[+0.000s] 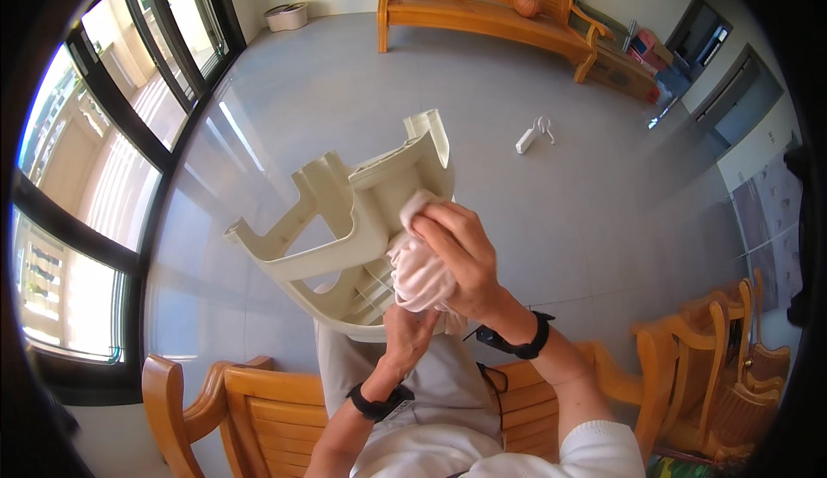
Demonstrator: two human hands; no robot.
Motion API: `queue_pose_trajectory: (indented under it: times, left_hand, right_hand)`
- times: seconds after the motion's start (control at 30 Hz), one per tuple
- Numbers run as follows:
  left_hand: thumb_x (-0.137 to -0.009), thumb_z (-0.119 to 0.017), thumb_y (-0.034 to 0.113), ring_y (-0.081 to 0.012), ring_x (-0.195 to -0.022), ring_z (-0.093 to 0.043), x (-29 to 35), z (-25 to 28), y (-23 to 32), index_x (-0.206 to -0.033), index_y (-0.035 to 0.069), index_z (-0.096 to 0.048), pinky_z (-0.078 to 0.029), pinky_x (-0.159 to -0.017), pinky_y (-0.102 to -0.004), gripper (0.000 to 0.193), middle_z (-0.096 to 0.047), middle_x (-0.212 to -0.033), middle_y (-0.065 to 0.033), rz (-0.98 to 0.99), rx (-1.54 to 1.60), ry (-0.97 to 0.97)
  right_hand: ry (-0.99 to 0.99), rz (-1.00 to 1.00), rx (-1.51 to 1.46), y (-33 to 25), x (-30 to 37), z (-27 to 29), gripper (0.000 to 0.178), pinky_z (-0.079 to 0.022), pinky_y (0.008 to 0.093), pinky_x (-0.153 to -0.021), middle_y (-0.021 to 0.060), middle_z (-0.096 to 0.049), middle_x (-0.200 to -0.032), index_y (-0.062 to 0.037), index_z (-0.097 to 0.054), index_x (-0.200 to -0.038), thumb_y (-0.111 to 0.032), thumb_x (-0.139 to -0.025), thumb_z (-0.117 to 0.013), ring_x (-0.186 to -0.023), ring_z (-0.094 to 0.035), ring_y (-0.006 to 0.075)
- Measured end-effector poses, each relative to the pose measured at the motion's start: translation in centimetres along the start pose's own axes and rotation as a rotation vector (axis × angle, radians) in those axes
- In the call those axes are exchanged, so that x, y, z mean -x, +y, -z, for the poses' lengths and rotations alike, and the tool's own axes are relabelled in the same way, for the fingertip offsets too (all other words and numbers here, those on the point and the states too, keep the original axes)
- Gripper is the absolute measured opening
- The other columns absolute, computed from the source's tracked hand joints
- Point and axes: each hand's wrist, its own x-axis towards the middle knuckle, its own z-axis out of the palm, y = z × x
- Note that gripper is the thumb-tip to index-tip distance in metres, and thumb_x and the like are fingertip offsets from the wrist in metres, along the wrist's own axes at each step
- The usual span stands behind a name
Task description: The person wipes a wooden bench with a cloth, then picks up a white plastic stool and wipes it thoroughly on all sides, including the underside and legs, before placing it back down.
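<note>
A cream plastic stool lies tilted over my lap, its legs pointing away and up to the left. With bent fingers my right hand grips a pale pink cloth and presses it on the stool's right side. The rest of the cloth bunches down below that hand. My left hand is closed at the cloth's lower end, by the stool's near rim; its fingertips are partly hidden. Both wrists wear black bands.
I sit on a wooden bench. Across the grey floor stands another wooden bench with a basketball on it. A small white object with a cord lies ahead to the right. Wooden chairs are at right, windows at left.
</note>
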Motion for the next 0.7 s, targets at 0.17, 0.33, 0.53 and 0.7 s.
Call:
queue_pose_trajectory:
  times: [0.17, 0.33, 0.53, 0.7]
  left_hand:
    - [-0.083, -0.072, 0.016, -0.0389, -0.094, -0.065, -0.8, 0.7, 1.7, -0.118, -0.002, -0.056, -0.050, -0.082, -0.0421, 0.043, -0.067, -0.106, -0.0226, -0.022, -0.118, 0.072]
    - [-0.085, -0.074, 0.017, -0.0309, -0.075, -0.068, -1.5, 0.9, 2.1, -0.116, -0.007, -0.050, -0.052, -0.070, -0.0367, 0.046, -0.069, -0.086, -0.0208, -0.003, 0.034, 0.148]
    - [-0.085, -0.073, 0.015, -0.0215, -0.085, -0.066, -1.0, 1.4, 1.9, -0.117, -0.006, -0.050, -0.052, -0.076, -0.0340, 0.045, -0.069, -0.096, -0.0168, 0.029, 0.161, 0.153]
    - [-0.085, -0.071, 0.013, -0.0200, -0.106, -0.059, -1.5, 2.1, 1.6, -0.125, -0.007, -0.049, -0.047, -0.092, -0.0332, 0.050, -0.063, -0.115, -0.0160, -0.001, 0.280, 0.192]
  right_hand:
    - [-0.050, 0.023, 0.016, 1.0, -2.2, -0.6, 0.055, -0.048, 0.0424, -0.092, 0.0125, -0.056, -0.123, 0.0025, -0.059, -0.120, -0.009, -0.068, -0.071, -0.110, -0.055, 0.0344]
    - [-0.001, -0.012, 0.012, 2.4, -5.8, -2.1, 0.053, -0.048, 0.0399, -0.088, 0.0118, -0.056, -0.120, 0.0012, -0.059, -0.116, -0.008, -0.065, -0.074, -0.105, -0.054, 0.0324]
    - [-0.086, -0.175, 0.031, 1.3, -5.8, -2.5, 0.056, -0.050, 0.0403, -0.081, 0.0116, -0.054, -0.110, -0.0022, -0.060, -0.114, -0.009, -0.062, -0.077, -0.097, -0.054, 0.0315]
    - [-0.208, -0.189, -0.028, 0.4, -2.8, -1.2, 0.055, -0.052, 0.0413, -0.077, 0.0122, -0.053, -0.109, -0.0024, -0.058, -0.116, -0.008, -0.064, -0.075, -0.094, -0.055, 0.0337]
